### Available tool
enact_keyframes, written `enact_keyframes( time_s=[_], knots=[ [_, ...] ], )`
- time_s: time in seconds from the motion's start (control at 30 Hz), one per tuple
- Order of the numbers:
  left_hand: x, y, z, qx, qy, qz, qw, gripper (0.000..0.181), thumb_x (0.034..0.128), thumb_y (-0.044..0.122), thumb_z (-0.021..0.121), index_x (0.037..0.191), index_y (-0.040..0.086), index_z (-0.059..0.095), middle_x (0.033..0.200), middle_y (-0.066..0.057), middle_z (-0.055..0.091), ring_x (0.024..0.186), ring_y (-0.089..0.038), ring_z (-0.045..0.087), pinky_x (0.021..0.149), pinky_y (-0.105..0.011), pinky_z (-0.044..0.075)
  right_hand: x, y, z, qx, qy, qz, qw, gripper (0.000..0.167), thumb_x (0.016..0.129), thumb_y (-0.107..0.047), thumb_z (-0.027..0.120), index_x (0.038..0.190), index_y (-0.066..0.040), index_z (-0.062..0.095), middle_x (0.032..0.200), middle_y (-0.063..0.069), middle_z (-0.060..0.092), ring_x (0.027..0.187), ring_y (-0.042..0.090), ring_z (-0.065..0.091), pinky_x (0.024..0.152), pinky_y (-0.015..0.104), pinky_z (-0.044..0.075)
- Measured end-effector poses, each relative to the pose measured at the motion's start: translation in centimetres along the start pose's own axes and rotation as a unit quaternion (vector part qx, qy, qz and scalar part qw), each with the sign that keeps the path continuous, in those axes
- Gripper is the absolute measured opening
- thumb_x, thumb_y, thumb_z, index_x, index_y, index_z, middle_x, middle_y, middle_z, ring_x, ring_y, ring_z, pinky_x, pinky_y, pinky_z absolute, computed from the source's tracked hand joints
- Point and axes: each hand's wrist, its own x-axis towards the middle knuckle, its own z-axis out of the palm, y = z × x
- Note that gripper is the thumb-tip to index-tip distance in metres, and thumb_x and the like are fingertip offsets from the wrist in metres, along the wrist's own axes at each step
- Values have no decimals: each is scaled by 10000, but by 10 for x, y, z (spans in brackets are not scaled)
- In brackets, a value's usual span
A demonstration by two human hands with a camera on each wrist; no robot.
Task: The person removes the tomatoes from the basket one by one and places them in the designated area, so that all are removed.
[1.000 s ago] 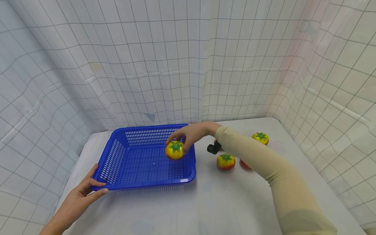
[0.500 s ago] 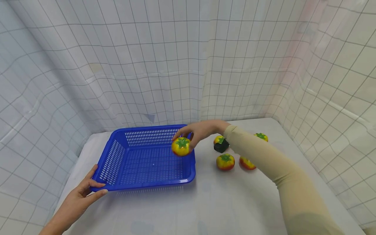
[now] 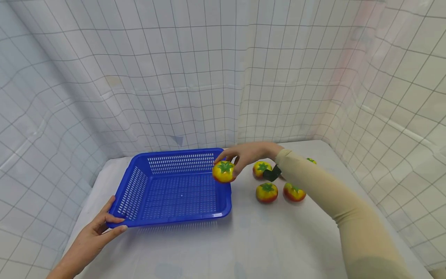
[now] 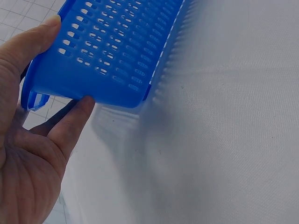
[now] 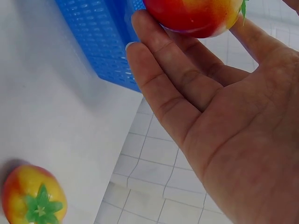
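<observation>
My right hand [image 3: 246, 154] grips a toy persimmon [image 3: 223, 171], yellow and red with a green leafy top, and holds it over the right rim of a blue plastic basket [image 3: 227, 201]. In the right wrist view, the persimmon [image 5: 196, 16] sits among the fingertips, its upper part cut off by the frame. My left hand [image 3: 91, 234] pinches the basket's near left corner. From the left wrist, the thumb lies on the rim of the basket [image 4: 112, 70] and a finger touches its underside.
Several more persimmons lie on the white table right of the basket, among them a front one [image 3: 266, 192] and one beside it [image 3: 294, 192]. The right sleeve [image 3: 320, 190] partly covers a far one [image 3: 311, 160]. White gridded curtains [image 3: 195, 85] surround the table.
My right hand has moved right with the persimmon, from above the basket's inside to its right rim. The left hand and the basket stay almost still.
</observation>
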Motion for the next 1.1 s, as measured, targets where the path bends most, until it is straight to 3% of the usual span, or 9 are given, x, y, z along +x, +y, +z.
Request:
enact_keyframes(
  time_s=[0.2, 0.47, 0.7, 0.83, 1.1],
  knots=[
    [1, -2, -1, -25, -56, -40, 10000, 321, 1017, 314, 666, 1180, 39, 638, 1709, 51, -48, 1389, -654, 261, 807, -23, 387, -12, 6, -2, 40, 75, 189, 9998, 700, 847, -287, 793, 1489, -322, 517, 1477, -107, 475, 1348, 172, 443, 1058, 364, 440],
    [2, -3, -2, 36, -96, -124, 9999, 341, 1020, 333, 658, 1203, 47, 640, 1706, 68, -63, 1390, -657, 255, 789, -27, 392, -28, 17, -4, 255, 232, 495, 9982, 658, 852, -331, 795, 1445, -422, 524, 1478, -101, 465, 1346, 199, 435, 1042, 406, 451],
    [2, -3, -1, 10, -72, -97, 9999, 347, 1019, 323, 661, 1218, 39, 643, 1707, 63, -63, 1388, -659, 253, 788, -28, 400, -38, 27, -3, 253, 352, 699, 9966, 684, 825, -349, 804, 1444, -418, 523, 1468, -81, 488, 1332, 235, 469, 1039, 442, 456],
    [2, -3, -1, 11, -67, -95, 9999, 347, 1019, 323, 661, 1220, 41, 640, 1708, 59, -62, 1397, -654, 239, 791, -20, 387, -45, 33, -1, 372, 437, 917, 9941, 668, 816, -332, 808, 1408, -470, 533, 1476, -49, 469, 1333, 249, 463, 1056, 485, 436],
    [1, -1, -1, -26, -43, -18, 10000, 337, 1023, 306, 659, 1219, 33, 639, 1708, 55, -58, 1393, -654, 248, 793, -18, 391, -60, 44, 3, 399, 556, 1069, 9919, 636, 837, -357, 796, 1396, -498, 526, 1468, -51, 468, 1381, 211, 380, 1089, 530, 378]
  ],
)
